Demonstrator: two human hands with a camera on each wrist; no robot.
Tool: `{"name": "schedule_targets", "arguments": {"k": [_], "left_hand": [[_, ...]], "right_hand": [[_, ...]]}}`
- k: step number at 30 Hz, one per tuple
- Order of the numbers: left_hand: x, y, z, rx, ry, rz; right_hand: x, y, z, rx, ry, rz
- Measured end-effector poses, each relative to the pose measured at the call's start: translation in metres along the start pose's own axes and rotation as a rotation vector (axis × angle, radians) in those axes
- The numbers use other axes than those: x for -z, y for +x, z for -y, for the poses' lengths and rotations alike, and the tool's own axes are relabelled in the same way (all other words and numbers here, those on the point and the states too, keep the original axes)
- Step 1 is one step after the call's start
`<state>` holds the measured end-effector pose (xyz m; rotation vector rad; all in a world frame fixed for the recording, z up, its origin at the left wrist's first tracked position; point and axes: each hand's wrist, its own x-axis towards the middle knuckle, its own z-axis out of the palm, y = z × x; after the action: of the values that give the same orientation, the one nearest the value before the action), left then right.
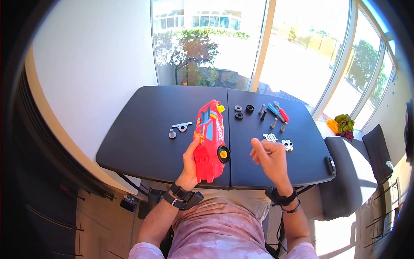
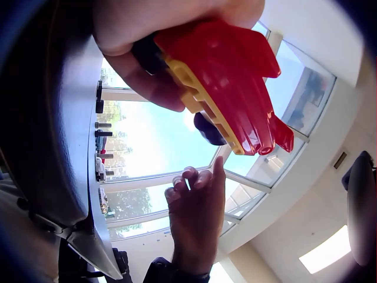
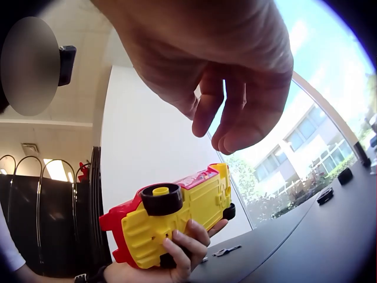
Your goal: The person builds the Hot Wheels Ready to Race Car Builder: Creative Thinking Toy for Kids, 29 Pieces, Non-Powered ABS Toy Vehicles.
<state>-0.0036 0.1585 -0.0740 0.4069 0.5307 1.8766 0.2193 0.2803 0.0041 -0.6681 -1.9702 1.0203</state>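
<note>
A red toy car [image 1: 210,146] is held up over the table's near edge, its yellow underside [image 3: 194,206] showing in the right wrist view. My left hand [image 1: 188,168] grips it, thumb on the body and fingers [image 3: 191,239] against the underside. A black wheel [image 1: 227,160] with a yellow centre sits at its near right corner; a yellow part [image 1: 221,108] sticks out at the far right corner with no wheel around it. My right hand [image 1: 274,164] hovers to the right, apart from the car, fingers loosely bent and holding nothing.
Black folding table [image 1: 142,116] with a white bracket [image 1: 182,126] and grey peg [image 1: 172,134] at left. At right lie black wheels [image 1: 249,108], bolts [image 1: 274,123], a blue tool [image 1: 272,108], a red-handled tool [image 1: 283,115] and silver parts [image 1: 287,145]. A grey seat [image 1: 345,172] stands beyond.
</note>
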Motion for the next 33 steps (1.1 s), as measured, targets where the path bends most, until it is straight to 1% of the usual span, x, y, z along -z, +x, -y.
{"name": "schedule_targets", "arguments": {"k": [4,7,8,10,15,22,27,33], "left_hand": [[-0.003,-0.003,-0.002,0.013,0.007,0.029],[-0.004,-0.004,-0.002,0.040,0.007,0.012],[-0.005,-0.005,-0.003,0.048,0.016,0.020],[-0.007,-0.006,-0.005,0.063,0.034,0.036],[-0.011,-0.008,-0.003,0.038,0.056,0.013],[-0.006,-0.008,-0.002,0.040,0.096,0.028],[-0.005,-0.007,0.000,0.036,0.069,-0.002],[0.001,-0.004,0.002,0.019,0.016,0.019]], "right_hand": [[0.023,0.024,0.003,0.022,-0.022,-0.019],[0.036,0.045,0.000,0.062,-0.017,-0.043],[0.042,0.051,0.007,0.040,-0.059,-0.042],[0.051,0.069,0.007,0.069,-0.082,-0.066],[0.059,0.094,0.019,0.099,-0.131,-0.096],[0.059,0.117,0.014,0.073,-0.157,-0.053],[0.048,0.140,-0.005,0.081,-0.213,-0.003],[0.030,0.165,-0.033,0.017,-0.276,0.077]]}}
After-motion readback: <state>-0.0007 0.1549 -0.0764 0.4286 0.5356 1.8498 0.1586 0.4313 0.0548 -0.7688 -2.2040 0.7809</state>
